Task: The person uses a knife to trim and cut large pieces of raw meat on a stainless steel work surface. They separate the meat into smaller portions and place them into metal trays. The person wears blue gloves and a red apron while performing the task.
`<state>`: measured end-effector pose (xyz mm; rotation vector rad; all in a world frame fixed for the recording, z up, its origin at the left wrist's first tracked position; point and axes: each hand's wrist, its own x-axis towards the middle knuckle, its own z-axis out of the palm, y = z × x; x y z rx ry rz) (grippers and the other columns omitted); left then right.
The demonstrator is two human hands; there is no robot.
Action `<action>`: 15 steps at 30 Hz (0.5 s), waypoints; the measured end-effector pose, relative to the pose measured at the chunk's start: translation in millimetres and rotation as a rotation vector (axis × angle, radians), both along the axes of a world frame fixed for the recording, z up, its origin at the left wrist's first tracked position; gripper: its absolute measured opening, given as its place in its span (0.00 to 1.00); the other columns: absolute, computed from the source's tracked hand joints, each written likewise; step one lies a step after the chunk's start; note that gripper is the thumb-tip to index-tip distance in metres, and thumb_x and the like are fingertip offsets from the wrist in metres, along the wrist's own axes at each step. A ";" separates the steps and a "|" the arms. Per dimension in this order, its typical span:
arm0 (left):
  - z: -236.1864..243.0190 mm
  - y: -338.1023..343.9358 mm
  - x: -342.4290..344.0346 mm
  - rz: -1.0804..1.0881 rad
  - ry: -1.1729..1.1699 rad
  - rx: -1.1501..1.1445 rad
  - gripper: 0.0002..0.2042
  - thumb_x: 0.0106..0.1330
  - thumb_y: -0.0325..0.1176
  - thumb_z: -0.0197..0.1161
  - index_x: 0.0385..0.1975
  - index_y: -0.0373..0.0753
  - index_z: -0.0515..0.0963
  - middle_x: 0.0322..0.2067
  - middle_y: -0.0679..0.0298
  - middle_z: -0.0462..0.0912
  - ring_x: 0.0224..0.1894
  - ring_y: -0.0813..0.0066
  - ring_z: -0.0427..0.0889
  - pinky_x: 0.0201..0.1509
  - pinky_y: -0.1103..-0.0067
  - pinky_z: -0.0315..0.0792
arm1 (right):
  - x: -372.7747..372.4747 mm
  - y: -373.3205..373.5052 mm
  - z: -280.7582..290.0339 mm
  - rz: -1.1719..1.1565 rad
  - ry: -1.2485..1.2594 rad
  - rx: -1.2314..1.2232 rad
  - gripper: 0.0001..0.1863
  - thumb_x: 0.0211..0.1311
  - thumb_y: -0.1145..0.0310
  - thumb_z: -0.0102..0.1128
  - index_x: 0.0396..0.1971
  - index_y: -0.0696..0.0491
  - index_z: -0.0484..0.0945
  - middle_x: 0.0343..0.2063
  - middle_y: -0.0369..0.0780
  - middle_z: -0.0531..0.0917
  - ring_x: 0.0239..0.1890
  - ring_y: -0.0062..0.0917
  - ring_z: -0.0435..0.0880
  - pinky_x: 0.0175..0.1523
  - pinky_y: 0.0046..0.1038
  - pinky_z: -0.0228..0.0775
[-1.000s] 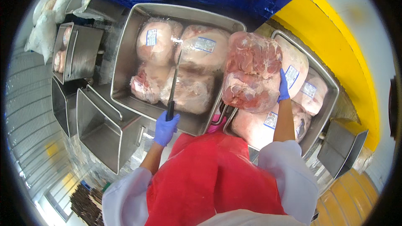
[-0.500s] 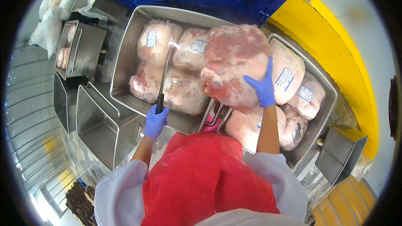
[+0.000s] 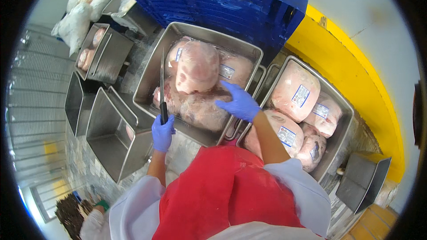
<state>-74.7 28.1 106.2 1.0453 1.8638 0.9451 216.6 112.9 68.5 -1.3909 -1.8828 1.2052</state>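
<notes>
My left hand point(image 3: 163, 134), in a blue glove, is closed round the black handle of a long knife point(image 3: 162, 78); its blade points away from me over the left steel tub point(image 3: 138, 98). In that tub lie several wrapped pieces of meat, with one piece of meat point(image 3: 198, 67) resting on top of the others. My right hand point(image 3: 239, 102), also gloved in blue, hovers with spread fingers near the tub's right side, holding nothing. Beside it, the right steel tub point(image 3: 334, 154) holds several wrapped, labelled pieces of meat point(image 3: 296, 90).
A blue plastic pallet point(image 3: 218, 4) stands behind the tubs, with a yellow barrier point(image 3: 351, 58) at the right. Empty steel bins point(image 3: 116, 129) and a smaller bin with meat point(image 3: 106, 55) are at the left. Another person's sleeve point(image 3: 94, 225) shows at the lower left.
The large piece of meat has gone from my right hand onto the pile in the left tub. My right hand has moved left and let go. The knife remains in my left hand.
</notes>
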 end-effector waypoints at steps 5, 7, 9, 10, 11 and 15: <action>4.6 -49.0 25.9 0.092 -0.091 0.115 0.11 0.68 0.37 0.63 0.29 0.39 0.72 0.17 0.71 0.69 0.17 0.85 0.68 0.20 0.83 0.68 | 102.4 -83.4 11.5 -0.162 -0.140 -0.072 0.40 0.58 0.54 0.70 0.66 0.55 0.65 0.55 0.52 0.76 0.54 0.38 0.79 0.58 0.35 0.72; -4.5 -71.7 41.0 0.140 -0.115 0.167 0.10 0.68 0.37 0.64 0.29 0.40 0.72 0.18 0.72 0.69 0.17 0.86 0.68 0.20 0.83 0.68 | 142.7 -116.6 9.2 -0.263 0.024 -0.146 0.39 0.57 0.56 0.71 0.65 0.56 0.66 0.54 0.51 0.76 0.54 0.35 0.78 0.56 0.34 0.73; -10.1 -96.3 59.4 0.142 -0.166 0.142 0.10 0.68 0.37 0.64 0.29 0.40 0.72 0.17 0.72 0.69 0.17 0.86 0.68 0.20 0.83 0.69 | 162.2 -148.8 3.2 -0.363 0.164 -0.232 0.38 0.56 0.59 0.72 0.64 0.56 0.67 0.53 0.49 0.77 0.53 0.32 0.77 0.54 0.32 0.74; -12.9 -107.4 65.4 0.144 -0.189 0.131 0.10 0.68 0.37 0.64 0.29 0.40 0.72 0.17 0.72 0.69 0.16 0.86 0.67 0.20 0.83 0.69 | 168.2 -161.7 5.3 -0.405 0.216 -0.266 0.37 0.56 0.60 0.72 0.63 0.57 0.67 0.51 0.49 0.77 0.51 0.30 0.78 0.53 0.30 0.75; -19.6 -119.4 66.2 0.171 -0.223 0.090 0.11 0.67 0.37 0.64 0.29 0.39 0.72 0.17 0.71 0.70 0.17 0.85 0.68 0.19 0.82 0.69 | 172.9 -173.2 4.3 -0.447 0.269 -0.301 0.36 0.57 0.61 0.72 0.63 0.57 0.67 0.50 0.48 0.78 0.50 0.28 0.78 0.52 0.29 0.75; -12.7 -163.2 81.8 0.124 -0.105 0.069 0.13 0.65 0.39 0.67 0.28 0.39 0.72 0.19 0.70 0.72 0.18 0.83 0.72 0.20 0.82 0.70 | 192.4 -200.9 -40.0 -0.384 0.177 -0.222 0.35 0.58 0.58 0.71 0.61 0.60 0.68 0.47 0.48 0.80 0.44 0.27 0.81 0.50 0.27 0.75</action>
